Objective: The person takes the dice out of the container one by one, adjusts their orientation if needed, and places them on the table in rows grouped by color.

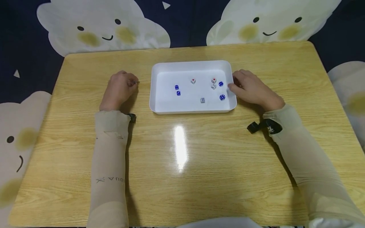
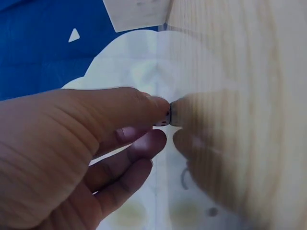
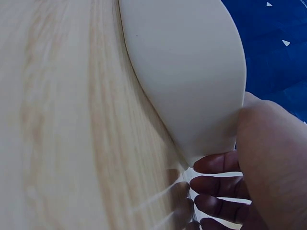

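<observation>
My left hand [image 1: 120,88] is on the table to the left of a white tray [image 1: 192,109]. Between thumb and fingers it pinches a small white die [image 2: 163,118], mostly hidden, down at the tabletop. At the tray's right end, my right hand [image 1: 252,88] holds the wall, thumb over the rim and fingers outside; the right wrist view shows those fingers [image 3: 218,184] against the outer wall. Inside the tray lie several dice: blue ones such as the blue die [image 1: 222,97] at right, and white ones such as the white die [image 1: 202,100] near the front.
The wooden table [image 1: 199,177] reaches to a dark cloth with cloud faces [image 1: 108,25] at its back and sides. A black wrist strap mount [image 1: 263,126] sticks out from the right sleeve. Light reflects off the tabletop in front of the tray.
</observation>
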Demonstrator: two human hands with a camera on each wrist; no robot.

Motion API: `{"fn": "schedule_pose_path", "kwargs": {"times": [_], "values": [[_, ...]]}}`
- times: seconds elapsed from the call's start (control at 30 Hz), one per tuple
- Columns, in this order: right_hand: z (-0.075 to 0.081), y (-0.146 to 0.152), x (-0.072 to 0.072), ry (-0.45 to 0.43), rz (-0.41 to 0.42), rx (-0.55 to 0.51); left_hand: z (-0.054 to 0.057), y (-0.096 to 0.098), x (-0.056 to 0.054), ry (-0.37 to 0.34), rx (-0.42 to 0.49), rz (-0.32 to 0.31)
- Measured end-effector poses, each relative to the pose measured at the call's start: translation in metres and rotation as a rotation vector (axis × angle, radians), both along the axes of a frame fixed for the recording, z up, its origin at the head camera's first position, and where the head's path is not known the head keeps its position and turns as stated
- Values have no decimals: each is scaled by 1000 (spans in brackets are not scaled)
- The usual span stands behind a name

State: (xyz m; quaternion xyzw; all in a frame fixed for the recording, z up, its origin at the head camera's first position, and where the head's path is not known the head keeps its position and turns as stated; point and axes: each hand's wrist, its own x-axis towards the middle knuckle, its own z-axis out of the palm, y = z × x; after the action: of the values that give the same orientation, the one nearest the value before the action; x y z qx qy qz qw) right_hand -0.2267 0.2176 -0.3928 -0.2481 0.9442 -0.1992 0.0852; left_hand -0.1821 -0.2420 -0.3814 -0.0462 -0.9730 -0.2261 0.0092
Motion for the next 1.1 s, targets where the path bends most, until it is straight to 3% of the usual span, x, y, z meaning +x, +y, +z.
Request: {"fn": "schedule_pose_path", "kwargs": {"times": [0.5,1.1], "values": [[-2,-4,1,13,8,3,9,1,5,12,23,29],[-3,-8,-1,2,7,2,38,27,15,160,-8,-45]]}}
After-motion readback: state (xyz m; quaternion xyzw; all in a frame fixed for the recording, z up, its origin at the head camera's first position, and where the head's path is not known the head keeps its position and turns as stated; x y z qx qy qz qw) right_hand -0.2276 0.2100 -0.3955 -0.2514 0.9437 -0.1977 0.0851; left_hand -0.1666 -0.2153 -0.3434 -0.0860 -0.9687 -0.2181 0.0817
